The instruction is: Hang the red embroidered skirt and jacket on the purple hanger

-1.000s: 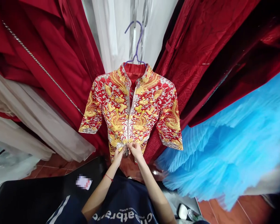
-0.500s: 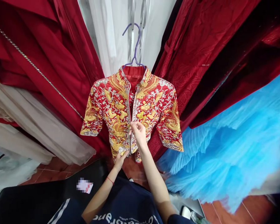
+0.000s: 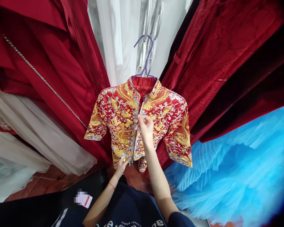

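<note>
A short red jacket (image 3: 123, 126), thickly embroidered in gold and silver, hangs on a purple wire hanger (image 3: 145, 63). Its stand collar is parted at the top. Over the upper chest, my right hand (image 3: 146, 127) pinches the zipper on the front closure; the pull itself is hidden by the fingertips. Below that hand the two front edges lie close together. My left hand (image 3: 121, 165) grips the jacket's bottom hem beside the zipper's lower end.
Red gowns (image 3: 61, 78) hang at the left and right, with white fabric (image 3: 111, 37) behind. Blue tulle (image 3: 239, 164) spreads at lower right. A pale card (image 3: 85, 199) lies on a black surface (image 3: 38, 201) at lower left.
My right hand has slid up the jacket's front toward the collar, and the opening above it is shorter. My left hand stays at the hem. The view has shifted slightly.
</note>
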Motion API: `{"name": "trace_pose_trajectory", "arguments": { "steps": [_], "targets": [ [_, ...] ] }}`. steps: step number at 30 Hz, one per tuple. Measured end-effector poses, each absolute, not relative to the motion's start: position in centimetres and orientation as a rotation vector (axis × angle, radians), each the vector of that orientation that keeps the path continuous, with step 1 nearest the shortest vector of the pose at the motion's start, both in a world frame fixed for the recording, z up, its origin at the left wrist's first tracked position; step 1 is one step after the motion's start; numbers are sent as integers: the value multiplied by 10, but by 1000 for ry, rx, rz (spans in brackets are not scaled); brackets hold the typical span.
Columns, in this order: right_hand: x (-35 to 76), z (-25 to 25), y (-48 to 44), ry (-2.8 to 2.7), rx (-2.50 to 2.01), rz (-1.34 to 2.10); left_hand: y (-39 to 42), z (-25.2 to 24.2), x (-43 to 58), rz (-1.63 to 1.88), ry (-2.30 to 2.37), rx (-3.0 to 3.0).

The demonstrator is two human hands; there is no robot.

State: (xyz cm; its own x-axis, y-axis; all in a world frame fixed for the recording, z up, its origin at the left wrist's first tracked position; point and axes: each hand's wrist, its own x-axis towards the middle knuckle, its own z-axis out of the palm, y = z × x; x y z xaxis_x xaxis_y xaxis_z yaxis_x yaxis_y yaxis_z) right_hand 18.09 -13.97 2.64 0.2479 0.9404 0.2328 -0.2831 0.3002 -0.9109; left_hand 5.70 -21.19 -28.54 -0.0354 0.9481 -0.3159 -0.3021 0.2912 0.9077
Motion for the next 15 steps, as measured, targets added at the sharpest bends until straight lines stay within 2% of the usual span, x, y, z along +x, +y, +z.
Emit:
{"name": "trace_pose_trajectory", "arguments": {
  "steps": [10, 15],
  "targets": [
    [180, 53, -117, -961, -872, 851, -147, -281, 53, 1029, 1131, 812],
    [173, 61, -110, -915, -890, 786, -117, -287, 47, 855, 1059, 888]
  ]
}}
